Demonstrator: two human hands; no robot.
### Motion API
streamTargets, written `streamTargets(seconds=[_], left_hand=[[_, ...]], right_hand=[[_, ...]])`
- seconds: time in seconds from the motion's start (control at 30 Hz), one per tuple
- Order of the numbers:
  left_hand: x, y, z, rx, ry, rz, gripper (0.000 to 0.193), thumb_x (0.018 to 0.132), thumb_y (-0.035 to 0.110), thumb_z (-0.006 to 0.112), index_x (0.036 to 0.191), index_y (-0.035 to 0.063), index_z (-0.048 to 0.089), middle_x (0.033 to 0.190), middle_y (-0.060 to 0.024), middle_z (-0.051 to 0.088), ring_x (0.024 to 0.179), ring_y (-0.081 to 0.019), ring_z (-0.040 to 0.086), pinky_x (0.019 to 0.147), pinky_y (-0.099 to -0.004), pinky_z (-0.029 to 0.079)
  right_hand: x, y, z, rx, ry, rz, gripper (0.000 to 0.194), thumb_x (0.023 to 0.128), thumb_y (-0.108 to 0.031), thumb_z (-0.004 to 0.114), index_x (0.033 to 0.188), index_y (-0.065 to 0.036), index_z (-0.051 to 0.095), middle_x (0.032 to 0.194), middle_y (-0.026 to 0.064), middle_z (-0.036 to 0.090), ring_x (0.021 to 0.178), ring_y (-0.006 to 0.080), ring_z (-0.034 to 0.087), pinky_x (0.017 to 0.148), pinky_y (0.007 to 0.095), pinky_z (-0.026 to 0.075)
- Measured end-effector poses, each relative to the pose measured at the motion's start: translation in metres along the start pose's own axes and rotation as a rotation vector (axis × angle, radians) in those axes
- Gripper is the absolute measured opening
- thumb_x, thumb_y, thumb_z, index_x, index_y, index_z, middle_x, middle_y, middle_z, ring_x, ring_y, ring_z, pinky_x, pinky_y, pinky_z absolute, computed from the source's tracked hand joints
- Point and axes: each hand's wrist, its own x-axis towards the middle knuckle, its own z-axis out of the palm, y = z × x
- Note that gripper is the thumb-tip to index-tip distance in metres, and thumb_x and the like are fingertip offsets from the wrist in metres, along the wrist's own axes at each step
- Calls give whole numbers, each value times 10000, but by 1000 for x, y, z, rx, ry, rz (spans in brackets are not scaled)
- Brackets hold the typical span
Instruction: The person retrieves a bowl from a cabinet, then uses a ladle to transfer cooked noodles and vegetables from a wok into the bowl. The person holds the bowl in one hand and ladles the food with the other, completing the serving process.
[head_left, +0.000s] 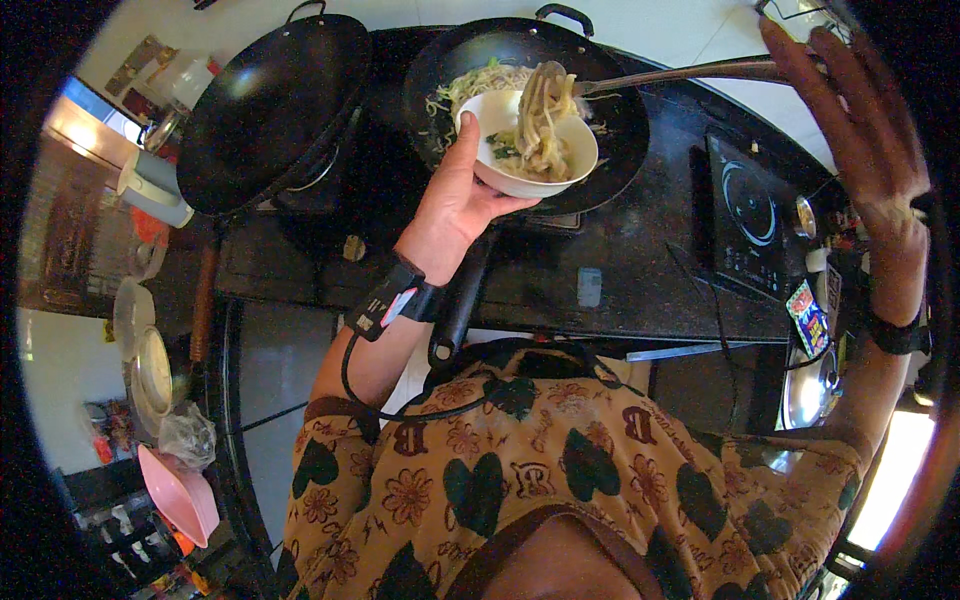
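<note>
My left hand (461, 195) holds a white bowl (529, 184) from below, its thumb up on the rim. The bowl is tilted over a black wok (630, 150) and has noodles with some greens (540, 161) in it. My right hand (855, 112), raised at the far right, holds the long handle of a metal serving utensil (675, 75). The utensil's head is over the bowl, with noodles hanging from it into the bowl. More noodles with greens (495, 79) lie in the wok behind the bowl.
A second black wok (277, 112) with a wooden handle stands at the left. An induction cooktop (750, 217) and a cable are at the right. A grey pitcher (154, 187), plastic containers (154, 371) and a pink basin (180, 499) are at the far left.
</note>
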Motion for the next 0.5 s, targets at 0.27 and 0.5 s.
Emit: streamTargets(seconds=[0.27,0.5], left_hand=[[-5,-1,-1,38,58,64,740,855,584,569,1403,150,325,1414,-156,379,1280,-385,407,926,-697,373],[-3,4,-5,-1,56,39,719,853,566,571,1410,176,339,1443,-125,347,1315,-389,353,958,-709,340]], right_hand=[[8,-12,17,-67,52,-75,360,842,-183,573,1195,-110,579,954,75,639,958,277,607,872,396,487],[-3,-28,33,462,-306,185,277,815,-324,619,940,-79,585,840,97,583,782,303,581,699,409,478]])
